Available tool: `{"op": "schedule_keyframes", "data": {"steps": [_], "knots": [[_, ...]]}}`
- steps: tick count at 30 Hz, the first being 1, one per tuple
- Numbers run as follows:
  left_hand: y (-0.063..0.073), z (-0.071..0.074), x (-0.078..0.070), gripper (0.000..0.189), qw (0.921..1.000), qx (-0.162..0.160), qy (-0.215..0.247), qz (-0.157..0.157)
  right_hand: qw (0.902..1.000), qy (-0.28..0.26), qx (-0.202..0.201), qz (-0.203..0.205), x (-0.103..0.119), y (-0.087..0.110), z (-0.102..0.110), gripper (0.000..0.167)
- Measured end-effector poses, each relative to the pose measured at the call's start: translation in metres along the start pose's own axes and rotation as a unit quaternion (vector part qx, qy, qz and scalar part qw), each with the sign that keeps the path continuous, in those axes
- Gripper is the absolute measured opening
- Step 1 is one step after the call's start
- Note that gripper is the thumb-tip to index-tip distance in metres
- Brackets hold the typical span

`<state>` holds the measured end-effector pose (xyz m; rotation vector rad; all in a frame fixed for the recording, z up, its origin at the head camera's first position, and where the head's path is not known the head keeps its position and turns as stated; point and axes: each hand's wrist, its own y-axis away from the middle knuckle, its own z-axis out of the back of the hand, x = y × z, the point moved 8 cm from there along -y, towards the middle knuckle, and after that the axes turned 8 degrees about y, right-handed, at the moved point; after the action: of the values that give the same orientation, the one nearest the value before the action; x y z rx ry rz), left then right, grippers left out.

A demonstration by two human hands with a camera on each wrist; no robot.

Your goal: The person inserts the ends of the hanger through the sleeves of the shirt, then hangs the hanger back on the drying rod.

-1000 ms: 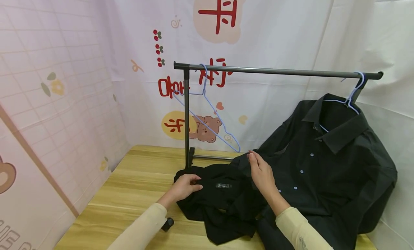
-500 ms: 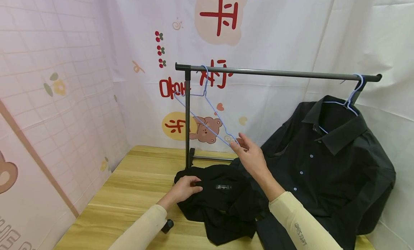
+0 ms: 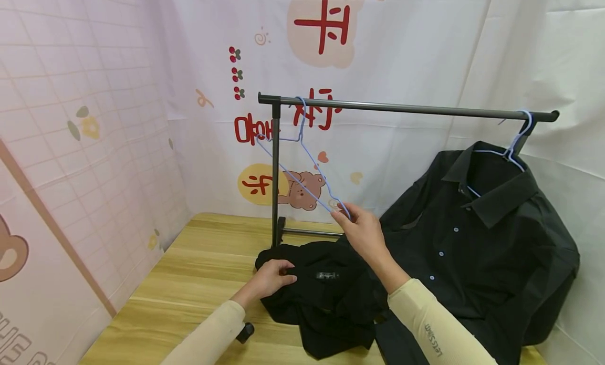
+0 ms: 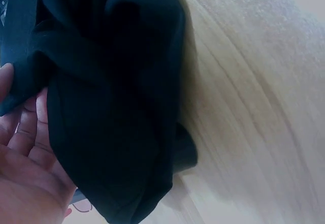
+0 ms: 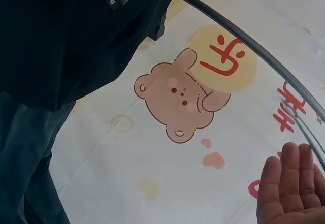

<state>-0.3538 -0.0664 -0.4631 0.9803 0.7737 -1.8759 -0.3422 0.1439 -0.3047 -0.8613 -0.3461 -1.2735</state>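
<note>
A crumpled black garment [image 3: 312, 291] with a small label lies on the wooden table [image 3: 198, 254]. My left hand [image 3: 269, 277] holds its left edge between thumb and fingers; the left wrist view has cloth draping past the palm [image 4: 30, 183]. An unloaded light-blue hanger [image 3: 301, 135] hangs at the rod's left end. At its lower corner, my right hand [image 3: 366, 231] pinches the wire. Those fingers [image 5: 289, 173] look fairly straight in the right wrist view, beside the wire; the thumb is hidden there.
A metal clothes rack [image 3: 402, 107] spans the back of the table. On its right end hangs a black button-up shirt [image 3: 496, 239] on another blue hanger [image 3: 512, 144]. A black rack foot [image 3: 246, 332] shows near my left forearm. A printed cloth backdrop [image 3: 402, 50] stands behind.
My right hand has moved up and left, away from above the black garments, to the hanger's lower corner and taken hold of it. The left hand has stayed on the garment.
</note>
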Motion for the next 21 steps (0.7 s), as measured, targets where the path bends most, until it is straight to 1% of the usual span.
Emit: {"op": "schedule_keyframes", "data": {"steps": [2, 5, 8, 11, 17, 19, 21], "knots": [[0.0, 0.0, 0.001, 0.022, 1.0, 0.0, -0.001, 0.001, 1.0, -0.003, -0.008, 0.001, 0.002, -0.001, 0.002, 0.049], [0.0, 0.0, 0.004, 0.023, 1.0, 0.0, -0.006, 0.003, 0.9998, -0.006, -0.015, 0.014, 0.008, -0.003, 0.005, 0.047], [0.0, -0.001, 0.006, 0.024, 0.9999, 0.002, -0.011, 0.003, 0.9991, -0.015, -0.027, 0.028, 0.014, -0.005, 0.008, 0.041], [0.001, -0.002, 0.006, 0.023, 0.9999, 0.003, -0.013, -0.001, 0.9985, -0.029, -0.034, 0.033, 0.018, -0.007, 0.01, 0.033], [0.003, -0.004, 0.005, 0.023, 1.0, 0.004, -0.006, 0.003, 0.9993, -0.013, -0.024, 0.024, 0.017, -0.01, 0.01, 0.032], [0.004, -0.005, 0.005, 0.023, 1.0, 0.006, -0.004, 0.002, 0.9994, -0.001, -0.03, 0.016, 0.018, -0.011, 0.012, 0.03], [0.004, -0.005, 0.005, 0.023, 1.0, 0.006, -0.005, 0.002, 0.9987, 0.012, -0.048, 0.01, 0.02, -0.011, 0.017, 0.028]]}}
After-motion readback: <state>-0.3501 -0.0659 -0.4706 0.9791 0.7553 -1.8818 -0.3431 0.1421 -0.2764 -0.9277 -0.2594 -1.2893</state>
